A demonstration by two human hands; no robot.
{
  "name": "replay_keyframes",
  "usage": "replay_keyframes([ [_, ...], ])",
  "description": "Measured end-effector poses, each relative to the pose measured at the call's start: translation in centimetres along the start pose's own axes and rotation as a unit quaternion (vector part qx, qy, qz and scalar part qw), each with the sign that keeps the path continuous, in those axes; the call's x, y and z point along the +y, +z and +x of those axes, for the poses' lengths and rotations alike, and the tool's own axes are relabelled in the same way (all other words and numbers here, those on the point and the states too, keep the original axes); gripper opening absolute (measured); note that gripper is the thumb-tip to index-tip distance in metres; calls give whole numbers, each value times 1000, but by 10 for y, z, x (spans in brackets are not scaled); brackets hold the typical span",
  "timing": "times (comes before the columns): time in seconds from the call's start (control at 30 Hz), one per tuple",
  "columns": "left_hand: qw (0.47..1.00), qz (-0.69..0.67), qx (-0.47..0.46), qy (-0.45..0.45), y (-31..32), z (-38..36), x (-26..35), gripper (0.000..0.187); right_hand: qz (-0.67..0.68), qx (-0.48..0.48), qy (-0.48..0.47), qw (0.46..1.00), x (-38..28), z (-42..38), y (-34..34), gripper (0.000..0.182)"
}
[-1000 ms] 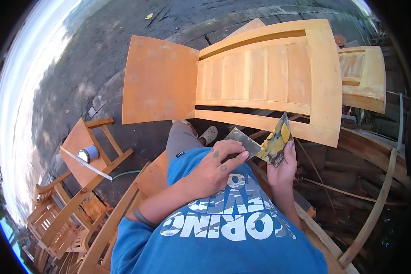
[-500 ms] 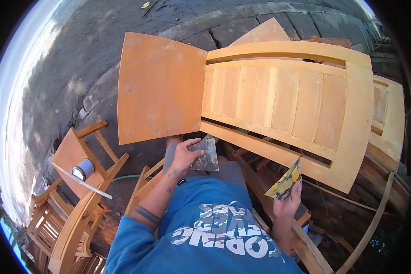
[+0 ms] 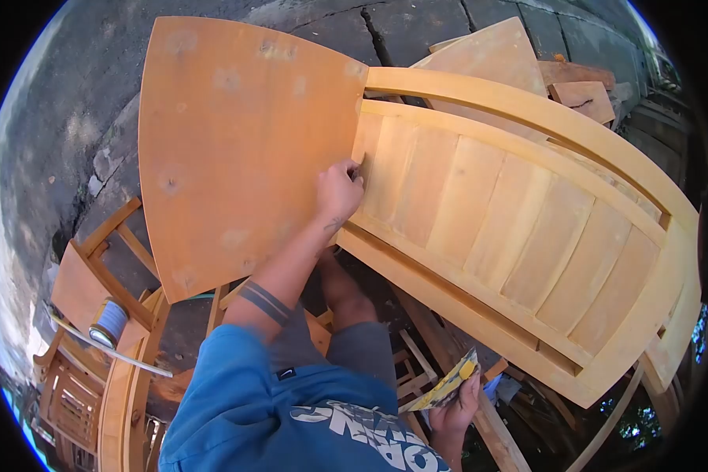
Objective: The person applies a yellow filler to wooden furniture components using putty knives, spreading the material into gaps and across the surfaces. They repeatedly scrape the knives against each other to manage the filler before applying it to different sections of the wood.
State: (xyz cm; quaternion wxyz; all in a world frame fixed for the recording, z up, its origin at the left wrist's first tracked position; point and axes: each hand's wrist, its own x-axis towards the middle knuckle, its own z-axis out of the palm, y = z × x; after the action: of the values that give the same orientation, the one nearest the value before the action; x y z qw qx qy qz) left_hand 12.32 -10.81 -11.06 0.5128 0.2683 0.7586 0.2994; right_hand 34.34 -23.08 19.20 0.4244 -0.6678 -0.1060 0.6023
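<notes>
A wooden chair-like piece lies with an orange-brown flat board joined to a lighter slatted panel. My left hand is closed at the seam between them, pressing a thin square plate against the end of the panel; only the plate's edge shows. Low on the right, clear of the panel, my right hand grips a flat plate smeared with yellow paste. It is tilted, with the paste side facing up.
On the left, a tin can stands on a small wooden seat, beside a pale thin strip. Loose boards lie behind the panel. Scrap timber is under it on the right. Another slatted chair sits at lower left.
My left hand has moved up from in front of my body to the seam with its plate. My right hand has dropped lower and leftward. The view has shifted closer to the furniture.
</notes>
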Motion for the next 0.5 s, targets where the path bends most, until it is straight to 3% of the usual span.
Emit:
replay_keyframes([
  [0.03, 997, -53, -58, 7, -4, -4, 5, 22, -3, -10, 0, 1000, -3, 4, -2, 22],
  [0.13, 994, -99, -36, 12, -25, 4, 8, 23, -2, 17, -7, 1000, -4, 6, 1, 22],
  [0.23, 994, -10, 113, 5, -28, 50, 9, 23, -3, 28, -11, 1000, -1, 8, 6, 21],
  [0.33, 996, 34, 69, 54, 0, 54, 28, 23, -3, 33, -4, 999, 4, 7, 5, 20],
  [0.43, 976, -192, -72, 70, -13, 38, 53, 26, 11, -26, 8, 1000, 8, 4, -11, 36],
  [0.5, 983, -172, -22, 59, -12, 42, 52, 27, 5, -7, 14, 1000, 8, 6, -15, 36],
])
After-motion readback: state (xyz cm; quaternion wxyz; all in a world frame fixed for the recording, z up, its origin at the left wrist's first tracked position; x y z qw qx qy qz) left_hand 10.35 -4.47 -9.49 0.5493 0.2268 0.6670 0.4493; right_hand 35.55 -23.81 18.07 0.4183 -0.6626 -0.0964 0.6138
